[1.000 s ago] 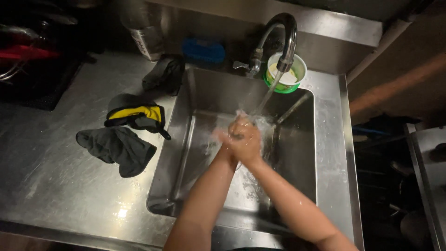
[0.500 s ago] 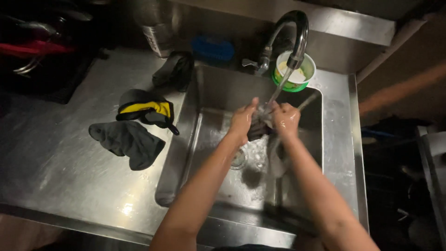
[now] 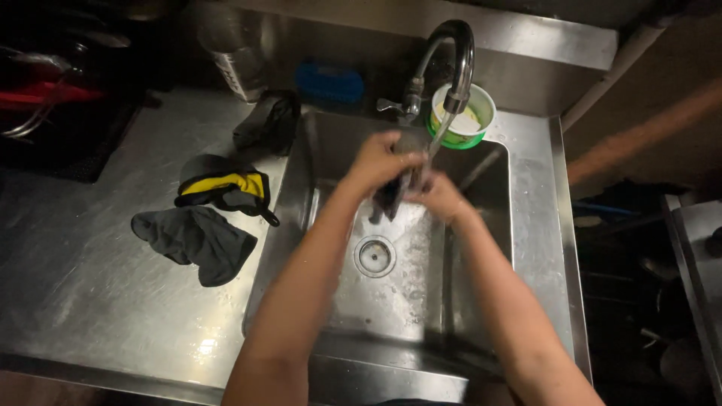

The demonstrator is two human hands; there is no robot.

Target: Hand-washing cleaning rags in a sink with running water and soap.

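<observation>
Gripping a dark cloth (image 3: 389, 201) between them, the left hand (image 3: 378, 161) and right hand (image 3: 438, 194) meet over the steel sink (image 3: 421, 301), both closed on it, just under the curved faucet (image 3: 451, 53); gloves (image 3: 226, 188) lie on the surface (image 3: 90, 271) alongside
</observation>
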